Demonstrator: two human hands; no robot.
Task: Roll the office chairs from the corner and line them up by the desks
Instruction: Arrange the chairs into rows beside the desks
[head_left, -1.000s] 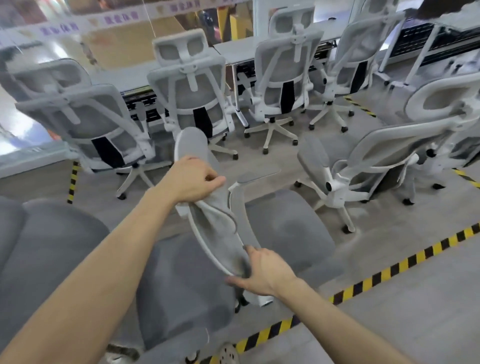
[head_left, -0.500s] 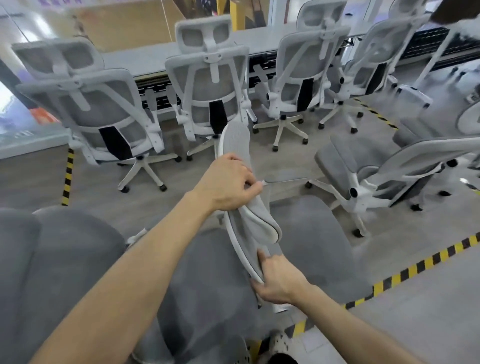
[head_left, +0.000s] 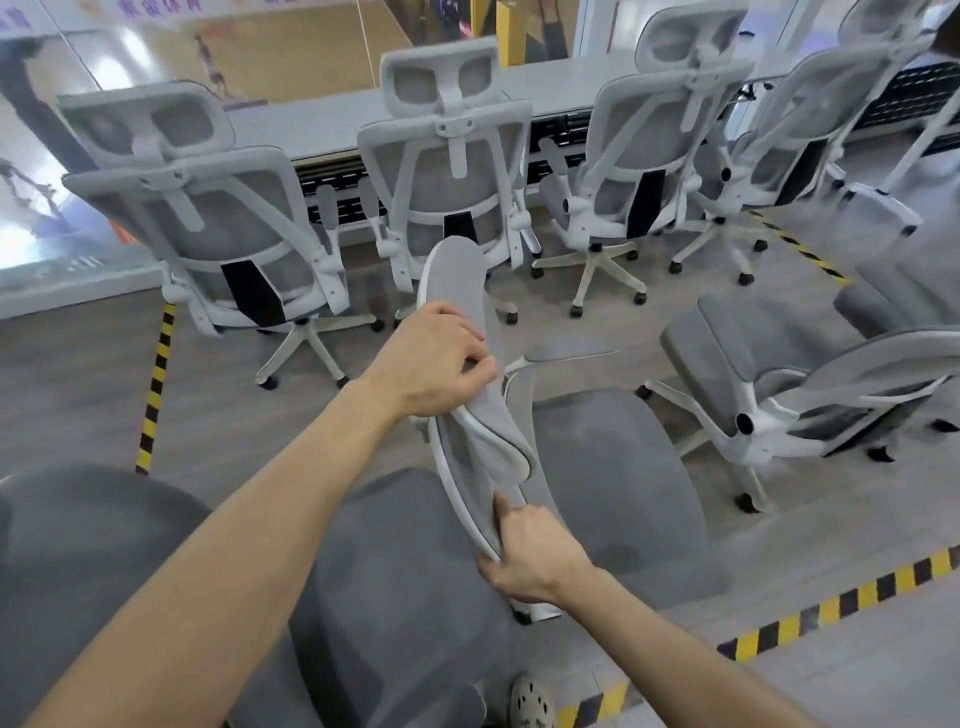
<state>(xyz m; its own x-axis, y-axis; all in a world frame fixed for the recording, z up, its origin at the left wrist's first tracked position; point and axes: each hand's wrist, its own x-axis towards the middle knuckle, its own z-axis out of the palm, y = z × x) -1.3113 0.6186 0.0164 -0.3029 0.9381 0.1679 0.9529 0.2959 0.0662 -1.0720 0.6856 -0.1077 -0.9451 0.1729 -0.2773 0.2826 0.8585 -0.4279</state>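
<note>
Both hands on the grey mesh office chair with a white frame (head_left: 467, 457)
Head view: left hand (head_left: 434, 364) fingers clenched round its headrest, right hand (head_left: 530, 558) grasping the backrest's white rim. The chair stands on the grey floor (head_left: 78, 374) behind a row of matching chairs (head_left: 447, 176) at the long white surface (head_left: 322, 124).

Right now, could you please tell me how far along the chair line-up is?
Done: a row of chairs stands along the desk. In hand: the left hand grips the headrest and the right hand the back frame of one chair. Left: the reclined chair on the right and a grey seat at lower left sit out of line.
</note>
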